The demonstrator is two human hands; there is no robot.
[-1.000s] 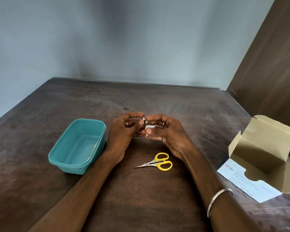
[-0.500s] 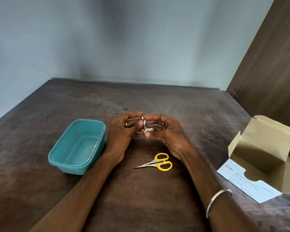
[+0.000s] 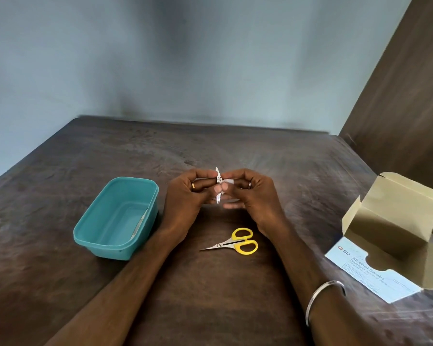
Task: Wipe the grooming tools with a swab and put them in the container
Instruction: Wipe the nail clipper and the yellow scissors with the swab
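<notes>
Above the middle of the dark table, my left hand (image 3: 185, 196) pinches a small metal nail clipper (image 3: 218, 186) whose lever is swung out crosswise. My right hand (image 3: 253, 196) presses a white swab (image 3: 229, 181) against the clipper. Small scissors with yellow handles (image 3: 235, 243) lie on the table just in front of my hands. To the left stands a teal plastic container (image 3: 115, 218) with a thin metal tool (image 3: 140, 222) leaning inside along its right wall.
An open cardboard box of alcohol swabs (image 3: 395, 236) lies at the right edge of the table, flap spread toward me. A grey wall runs behind the table and a dark wooden panel rises at the right.
Both hands have stayed in place while the clipper's lever has turned, now sticking up above my fingers. The scissors, container and box have not moved.
</notes>
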